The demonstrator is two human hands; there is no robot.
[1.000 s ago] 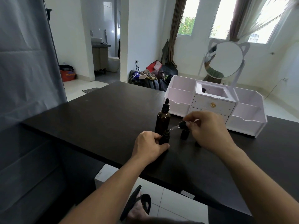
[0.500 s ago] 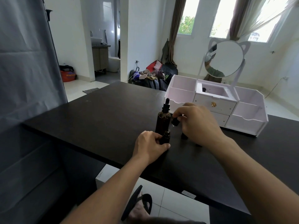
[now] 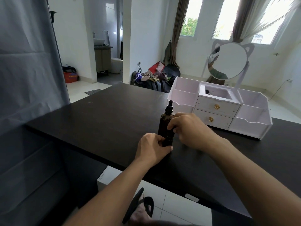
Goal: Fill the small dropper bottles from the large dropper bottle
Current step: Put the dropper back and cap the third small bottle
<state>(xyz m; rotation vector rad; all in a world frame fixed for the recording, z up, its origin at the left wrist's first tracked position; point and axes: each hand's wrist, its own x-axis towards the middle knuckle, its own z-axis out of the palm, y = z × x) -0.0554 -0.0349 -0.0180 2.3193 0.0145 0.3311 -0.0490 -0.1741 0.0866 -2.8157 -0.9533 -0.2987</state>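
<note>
Dark wood-grain tabletop [image 3: 101,115] is stretching across the view, and everything below is placed against the large amber glass dropper bottle with a black rubber bulb cap [image 3: 165,123], which is standing upright near the middle of that surface. Behind and to the right of this bottle, a white wooden cosmetic organiser with two gold-knobbed drawers and open side bins [image 3: 218,110] is sitting on the table, carrying a round mirror with cat ears [image 3: 228,61] on its top.

Just in front of the large bottle, and touching or nearly touching it, a small dark dropper bottle [image 3: 167,141] is standing on the table. The left hand [image 3: 151,149] is wrapping its fingers and thumb around the lower body of this small bottle, closing on it from the near-left side. The right hand [image 3: 189,129] is coming in from the right of the large bottle, its fingertips pinching together on the black cap [image 3: 171,132] at the small bottle's neck; whether that cap is seated is hard to tell.
</note>
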